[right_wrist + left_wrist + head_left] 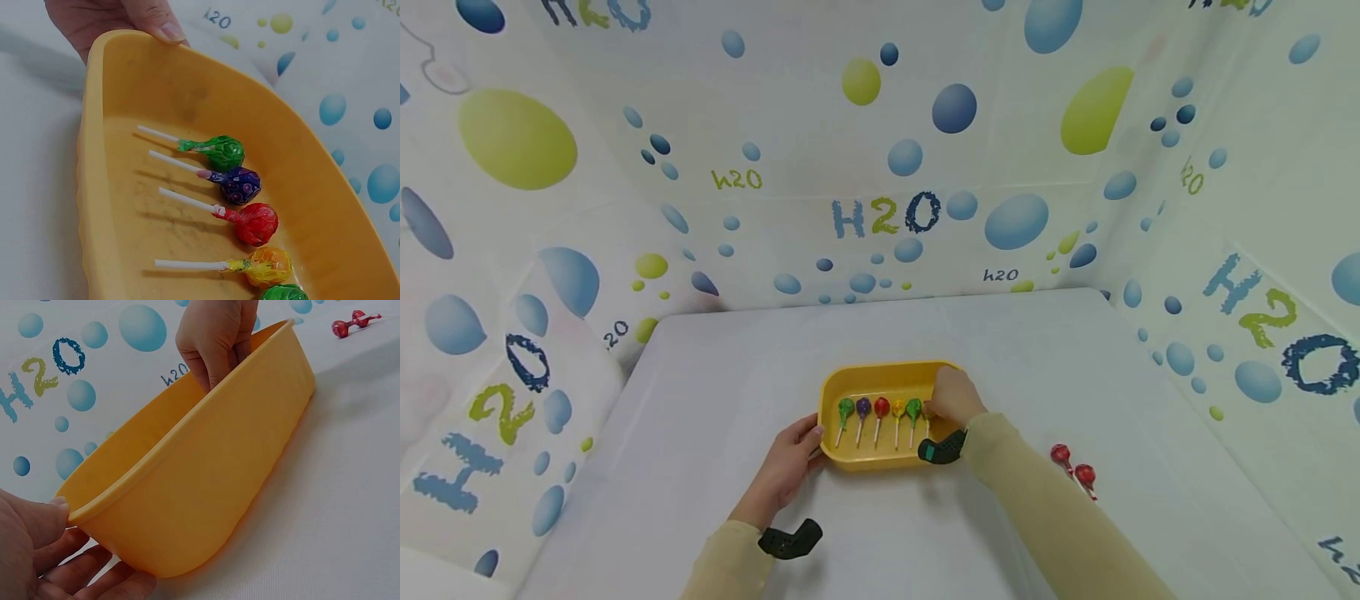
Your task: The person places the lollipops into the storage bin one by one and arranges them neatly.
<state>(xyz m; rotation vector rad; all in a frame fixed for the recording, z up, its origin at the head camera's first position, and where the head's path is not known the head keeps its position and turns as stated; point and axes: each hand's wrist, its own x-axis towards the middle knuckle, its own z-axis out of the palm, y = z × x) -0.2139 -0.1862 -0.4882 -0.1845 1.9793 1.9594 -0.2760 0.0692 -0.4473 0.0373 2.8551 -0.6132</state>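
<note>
A yellow plastic tray holds a row of wrapped lollipops, sticks toward the person: a green lollipop, a purple lollipop, a red lollipop, a yellow lollipop and a second green lollipop. My left hand grips the tray's left end, thumb on the rim and fingers beneath. Inside the right end, my right hand reaches down, its fingertips pinching another yellow lollipop, partly hidden by the hand. In the left wrist view the tray wall hides those fingertips.
Two red lollipops lie on the white table to the right of the tray, beside the right forearm. Behind and at both sides hangs a white sheet printed with blue and green drops.
</note>
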